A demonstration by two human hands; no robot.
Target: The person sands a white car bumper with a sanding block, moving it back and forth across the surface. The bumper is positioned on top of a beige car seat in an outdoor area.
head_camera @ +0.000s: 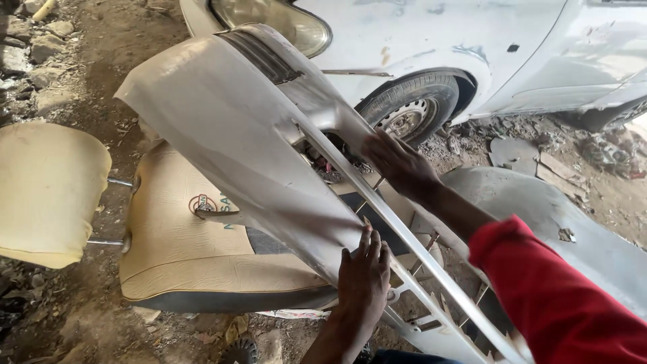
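bumper [229,128]: propped slanting across car seat [175,249], far end high, near end low, so its face is reachable | left hand [364,276]: fingers pressed together, flat, steadying lower face | right hand [397,165]: fingers slightly spread, bracing upper edge near car wheel [411,111]

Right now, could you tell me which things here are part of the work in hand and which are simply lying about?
In hand:
- grey car bumper, propped tilted
- left hand, flat against its lower face
- right hand, on its upper edge

Lying about:
- tan car seat with headrest, under the bumper
- white car and wheel
- grey panel
- rubble
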